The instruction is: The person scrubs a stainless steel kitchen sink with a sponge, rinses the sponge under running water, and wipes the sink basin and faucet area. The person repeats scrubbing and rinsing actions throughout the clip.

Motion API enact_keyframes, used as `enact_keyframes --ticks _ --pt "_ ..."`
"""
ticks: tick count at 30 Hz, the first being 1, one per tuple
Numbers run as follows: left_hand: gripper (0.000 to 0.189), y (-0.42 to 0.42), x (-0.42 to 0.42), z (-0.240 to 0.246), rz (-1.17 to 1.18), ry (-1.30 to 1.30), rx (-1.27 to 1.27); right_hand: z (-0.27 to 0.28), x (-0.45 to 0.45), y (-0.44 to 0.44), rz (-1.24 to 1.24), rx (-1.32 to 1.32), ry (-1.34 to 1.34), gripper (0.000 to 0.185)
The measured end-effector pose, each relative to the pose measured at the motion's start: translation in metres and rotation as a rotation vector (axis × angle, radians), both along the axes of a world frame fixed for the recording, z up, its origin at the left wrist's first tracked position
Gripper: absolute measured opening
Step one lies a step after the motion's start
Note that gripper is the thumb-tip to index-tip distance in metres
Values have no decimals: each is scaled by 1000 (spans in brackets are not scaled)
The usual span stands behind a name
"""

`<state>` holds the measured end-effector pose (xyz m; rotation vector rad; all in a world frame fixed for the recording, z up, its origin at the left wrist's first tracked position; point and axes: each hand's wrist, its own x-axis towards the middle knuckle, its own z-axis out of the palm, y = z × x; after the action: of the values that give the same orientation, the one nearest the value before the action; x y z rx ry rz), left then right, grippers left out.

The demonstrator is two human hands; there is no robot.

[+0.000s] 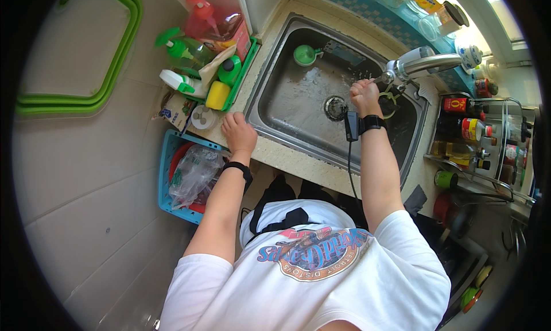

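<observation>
My right hand [365, 93] is over the stainless-steel sink [297, 103], just under the spout of the faucet [400, 70]. Water splashes around its curled fingers, and whether they hold anything is hidden. My left hand [239, 133] lies palm down on the speckled countertop [297, 152] at the sink's front left corner, holding nothing. Close to its fingertips is a round white container [202, 117]. The drain [335, 108] sits left of my right wrist. A small green cup with a handle [305, 54] stands at the back left of the basin.
A green caddy [242, 75] holds a yellow sponge [218, 95] and bottles left of the sink. Below it, a blue basket [165, 180] contains plastic bags [196, 174]. A wire rack [501, 135] with sauce bottles stands right; jars [439, 23] line the windowsill. A cable [351, 167] hangs from my right wrist.
</observation>
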<state>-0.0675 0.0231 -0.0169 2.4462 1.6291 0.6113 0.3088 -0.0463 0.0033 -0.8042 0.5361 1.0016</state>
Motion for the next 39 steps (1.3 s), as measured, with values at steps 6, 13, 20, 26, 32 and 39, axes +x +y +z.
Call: enact_keyframes --ticks 6,13,20,26,32,39 --pt "20 0 0 1 3 22 -7 -10 -69 9 443 -402 -538 52" --pt "19 1 0 0 -7 22 39 -36 -242 35 678 -321 -1486 25" --pt "20 3 1 -5 -20 18 81 -12 -282 17 688 -331 -1740 8" --pt "24 2 0 -1 -61 83 68 -19 -234 -46 835 -437 -1685 8" --pt "21 3 1 -2 -77 87 81 -5 -150 -185 856 -736 -1614 12" --pt "20 2 1 0 -85 93 70 16 -58 -303 1075 -1193 -1511 12"
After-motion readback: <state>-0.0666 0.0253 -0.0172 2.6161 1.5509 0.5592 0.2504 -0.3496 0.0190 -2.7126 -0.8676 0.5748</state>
